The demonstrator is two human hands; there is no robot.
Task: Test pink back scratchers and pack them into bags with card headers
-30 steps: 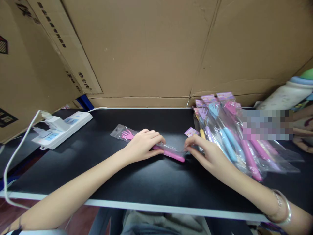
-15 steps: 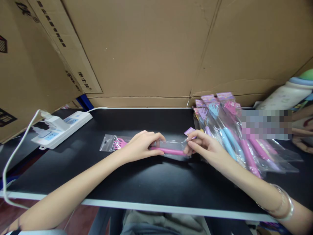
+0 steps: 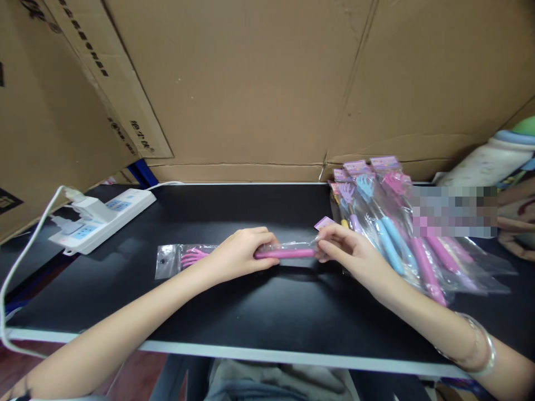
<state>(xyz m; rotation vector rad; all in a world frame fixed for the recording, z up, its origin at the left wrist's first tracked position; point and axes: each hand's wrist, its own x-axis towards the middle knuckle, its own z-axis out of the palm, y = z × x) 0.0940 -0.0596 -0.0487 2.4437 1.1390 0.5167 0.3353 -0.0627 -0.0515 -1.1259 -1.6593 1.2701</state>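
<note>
A pink back scratcher (image 3: 288, 253) lies lengthwise inside a clear plastic bag (image 3: 168, 262), just over the black tabletop. Its clawed head points left and its thick handle points right. My left hand (image 3: 244, 250) is closed around the bagged scratcher near its middle, thumb in front and fingers behind. At the bag's right end, the fingertips of my right hand (image 3: 345, 245) pinch the plastic beside the handle's tip. A small purple card (image 3: 324, 223) shows just behind those fingers; whether they touch it is hidden.
Several bagged back scratchers (image 3: 388, 234) in pink, blue and purple are piled to the right. A white power strip (image 3: 104, 220) with plugs and a cable stands left. Cardboard (image 3: 251, 83) walls the back. At far right are a pale bottle (image 3: 480, 161) and another person's hand (image 3: 516, 223).
The bag's left end and the scratcher's head have shifted a little left and down. The plastic between my hands looks drawn closer along the handle. Both hands keep their hold.
</note>
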